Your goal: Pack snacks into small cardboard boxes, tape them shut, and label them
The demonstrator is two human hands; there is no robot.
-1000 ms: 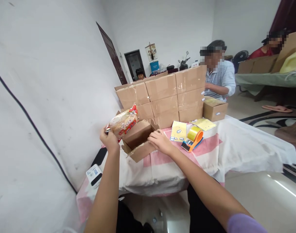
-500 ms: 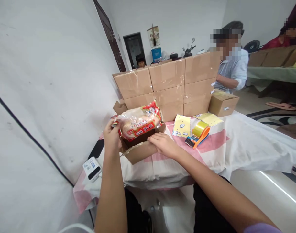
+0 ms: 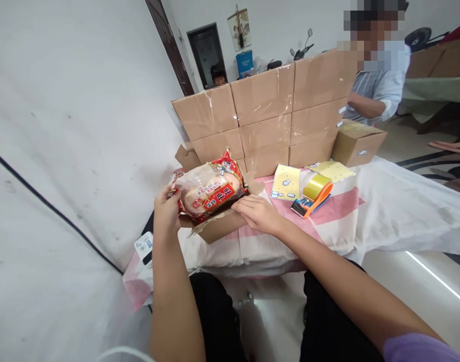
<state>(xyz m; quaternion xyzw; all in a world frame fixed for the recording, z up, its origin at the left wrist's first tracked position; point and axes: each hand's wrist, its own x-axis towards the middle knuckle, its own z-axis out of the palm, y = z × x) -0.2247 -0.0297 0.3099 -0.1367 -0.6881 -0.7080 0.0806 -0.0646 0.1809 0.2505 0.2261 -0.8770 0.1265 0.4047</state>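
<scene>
My left hand (image 3: 166,207) grips the left end of a clear snack bag (image 3: 209,187) with red print. The bag lies across the mouth of an open cardboard box (image 3: 221,225) on the table. My right hand (image 3: 257,212) rests flat on the box's front right flap, fingers close together, next to the bag's right end.
A wall of sealed cardboard boxes (image 3: 265,113) stands behind the open box. An orange tape dispenser (image 3: 313,195), yellow label sheets (image 3: 286,182) and a small box (image 3: 358,143) lie to the right on the cloth-covered table (image 3: 395,211). A white label printer (image 3: 144,247) sits left. A person (image 3: 380,83) sits beyond.
My left hand has carried the snack bag from the left side over onto the open box and lowered it. My right hand has stayed on the flap. The view has tilted downward.
</scene>
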